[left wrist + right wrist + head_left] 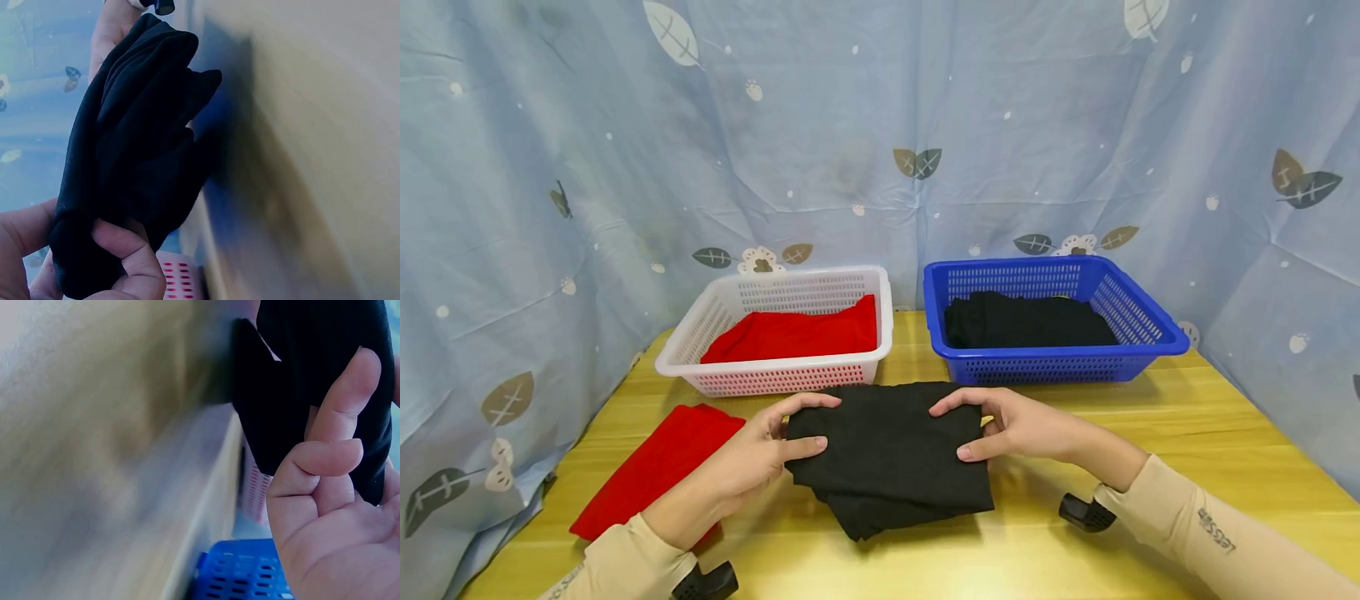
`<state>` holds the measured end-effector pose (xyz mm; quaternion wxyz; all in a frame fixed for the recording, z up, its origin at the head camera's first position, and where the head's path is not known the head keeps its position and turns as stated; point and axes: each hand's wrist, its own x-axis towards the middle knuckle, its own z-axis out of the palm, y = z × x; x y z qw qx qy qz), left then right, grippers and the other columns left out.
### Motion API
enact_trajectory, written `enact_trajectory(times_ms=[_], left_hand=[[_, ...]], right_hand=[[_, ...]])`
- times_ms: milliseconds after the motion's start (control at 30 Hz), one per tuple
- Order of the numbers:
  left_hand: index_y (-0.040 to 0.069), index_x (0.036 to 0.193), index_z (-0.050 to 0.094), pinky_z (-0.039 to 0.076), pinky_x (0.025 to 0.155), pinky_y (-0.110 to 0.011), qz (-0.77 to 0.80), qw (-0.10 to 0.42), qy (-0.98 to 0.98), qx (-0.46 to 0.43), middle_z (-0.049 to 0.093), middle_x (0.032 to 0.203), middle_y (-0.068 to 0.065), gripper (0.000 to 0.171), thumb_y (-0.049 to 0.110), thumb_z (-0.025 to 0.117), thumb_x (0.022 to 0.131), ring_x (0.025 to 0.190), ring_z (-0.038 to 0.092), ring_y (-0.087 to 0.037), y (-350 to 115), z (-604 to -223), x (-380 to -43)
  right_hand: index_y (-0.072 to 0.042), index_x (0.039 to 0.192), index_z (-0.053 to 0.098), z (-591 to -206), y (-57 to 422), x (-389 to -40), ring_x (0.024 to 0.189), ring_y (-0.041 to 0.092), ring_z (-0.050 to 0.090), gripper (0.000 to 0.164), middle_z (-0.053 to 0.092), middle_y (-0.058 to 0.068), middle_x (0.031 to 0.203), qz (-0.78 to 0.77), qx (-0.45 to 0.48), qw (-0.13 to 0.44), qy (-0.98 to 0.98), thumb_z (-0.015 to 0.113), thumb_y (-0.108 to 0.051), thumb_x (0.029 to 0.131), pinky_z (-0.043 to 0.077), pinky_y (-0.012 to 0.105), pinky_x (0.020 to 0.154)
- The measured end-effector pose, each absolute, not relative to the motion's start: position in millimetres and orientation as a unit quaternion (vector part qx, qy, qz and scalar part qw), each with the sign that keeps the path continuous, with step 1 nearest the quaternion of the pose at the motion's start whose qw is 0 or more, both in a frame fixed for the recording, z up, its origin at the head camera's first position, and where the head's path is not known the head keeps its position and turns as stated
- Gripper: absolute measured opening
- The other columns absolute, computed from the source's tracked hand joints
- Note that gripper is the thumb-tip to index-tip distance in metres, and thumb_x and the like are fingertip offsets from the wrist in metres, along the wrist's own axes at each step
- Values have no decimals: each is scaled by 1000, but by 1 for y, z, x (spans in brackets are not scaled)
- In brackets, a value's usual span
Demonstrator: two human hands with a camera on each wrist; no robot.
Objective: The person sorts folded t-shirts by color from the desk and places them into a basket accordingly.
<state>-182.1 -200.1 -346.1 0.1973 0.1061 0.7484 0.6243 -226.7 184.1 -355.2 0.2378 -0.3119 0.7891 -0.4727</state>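
A folded black cloth (891, 458) is held up over the table, its loose layers hanging at the lower edge. My left hand (767, 450) grips its left end, thumb on top. On the opposite end my right hand (1011, 425) holds it between thumb and fingers. In the left wrist view, bent fingers (128, 250) tuck under the black cloth (137, 125). The right wrist view shows curled fingers (331, 425) beneath the cloth's other end. A folded red cloth (662, 467) lies on the table, partly hidden by my left forearm.
At the back left stands a white basket (790, 363) with red cloth (797, 335) inside. A blue basket (1060, 353) holding black cloth (1030, 323) stands at the back right. Behind both, a patterned blue curtain (850, 125) hangs close to the wooden table (1225, 433).
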Motion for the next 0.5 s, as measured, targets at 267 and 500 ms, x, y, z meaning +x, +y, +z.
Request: enact_trajectory(times_ms=[267, 500], left_hand=[[19, 153, 56, 61, 89, -28, 628, 185, 746, 123, 56, 148, -16, 54, 17, 74, 102, 115, 69, -24, -187, -322, -187], [15, 153, 56, 64, 96, -36, 637, 167, 734, 168, 58, 149, -17, 52, 9, 70, 103, 117, 73, -26, -171, -295, -204]], right_hand=[[-25, 148, 61, -337, 198, -224, 56, 11, 37, 54, 61, 12, 137, -473, -299, 216, 800, 80, -24, 98, 41, 25, 58], [-23, 151, 58, -313, 213, -224, 57, 21, 39, 57, 38, 0, 68, -466, -279, 192, 817, 80, -26, 99, 40, 36, 58]])
